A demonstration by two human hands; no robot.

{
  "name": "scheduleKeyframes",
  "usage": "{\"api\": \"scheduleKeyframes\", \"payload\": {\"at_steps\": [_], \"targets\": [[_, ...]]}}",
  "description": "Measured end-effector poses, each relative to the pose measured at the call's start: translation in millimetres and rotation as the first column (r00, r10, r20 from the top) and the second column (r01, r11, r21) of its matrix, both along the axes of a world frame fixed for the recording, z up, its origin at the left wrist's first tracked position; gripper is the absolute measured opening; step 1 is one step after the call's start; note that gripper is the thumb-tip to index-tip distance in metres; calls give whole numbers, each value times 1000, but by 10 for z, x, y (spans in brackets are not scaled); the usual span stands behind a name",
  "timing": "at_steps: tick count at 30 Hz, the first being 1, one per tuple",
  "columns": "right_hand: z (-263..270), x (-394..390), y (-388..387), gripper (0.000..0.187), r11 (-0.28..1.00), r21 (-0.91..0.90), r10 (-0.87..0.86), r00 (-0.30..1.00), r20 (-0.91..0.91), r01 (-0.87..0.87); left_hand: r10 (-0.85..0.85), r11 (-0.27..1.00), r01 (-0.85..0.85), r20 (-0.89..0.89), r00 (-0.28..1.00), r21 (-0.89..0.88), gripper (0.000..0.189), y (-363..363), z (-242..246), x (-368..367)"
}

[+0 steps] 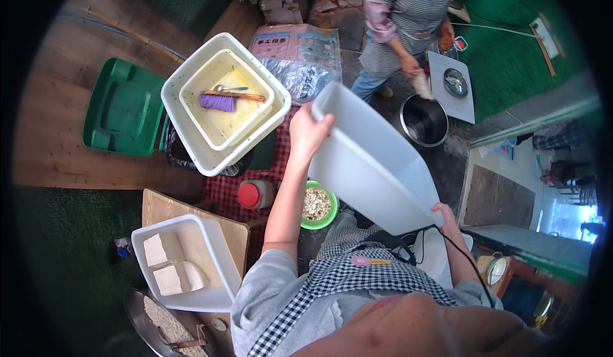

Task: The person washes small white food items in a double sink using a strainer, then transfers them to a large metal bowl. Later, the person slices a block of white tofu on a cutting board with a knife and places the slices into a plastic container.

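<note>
Between my hands a large white plastic tub (364, 175) is held tilted in front of my checked apron. My left hand (310, 129) grips its far rim, thumb over the edge. My right hand (449, 219) holds the rim at the opposite corner. Its visible inside shows nothing in it. Below the tub, a green basin (334, 215) of pale chopped pieces is partly covered. Left of my left hand, two nested white tubs (281, 99) hold a purple-bristled brush (218, 102) with a wooden handle and a metal spoon (232, 88).
At lower left, a white tub (218, 261) holds pale blocks (167, 266) resembling tofu. A red-lidded jar (251, 194) stands near my left forearm. Beyond the tub, a co-worker (407, 26) holds something pale over a metal pot (424, 122). A green bin lid (124, 108) stands open.
</note>
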State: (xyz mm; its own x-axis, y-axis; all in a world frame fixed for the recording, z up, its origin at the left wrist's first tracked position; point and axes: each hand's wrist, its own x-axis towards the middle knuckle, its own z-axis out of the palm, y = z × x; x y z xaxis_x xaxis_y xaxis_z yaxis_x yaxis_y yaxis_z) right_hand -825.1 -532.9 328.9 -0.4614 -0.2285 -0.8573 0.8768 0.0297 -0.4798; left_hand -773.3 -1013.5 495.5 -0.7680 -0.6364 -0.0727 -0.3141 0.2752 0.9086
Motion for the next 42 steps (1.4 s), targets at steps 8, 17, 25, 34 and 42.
{"api": "scheduleKeyframes", "payload": {"at_steps": [8, 17, 25, 34, 42], "targets": [[-500, -1648, -1189, 54, 977, -198, 82, 997, -15, -83, 35, 966, -31, 10, 999, -258, 35, -1101, 152, -1547], [-645, -3298, -3103, 48, 855, -436, 396, 896, 202, -280, 248, 941, -256, -61, 967, -221, 35, -2236, 741, -2872], [-583, -4264, -5021, 58, 801, -519, 400, 911, 96, -297, 582, 750, -513, 49, 811, -418, 40, -4029, 620, -3471], [-701, -5854, -7058, 32, 890, -211, 414, 910, -4, -405, 651, 740, -608, 81, 754, -289, 50, -4632, -1160, -4214], [-2356, -7291, -8931, 10, 888, 100, 450, 893, 15, -449, 650, 697, -714, 361, 669, 69, 21, -3650, -3622, -3435]]}}
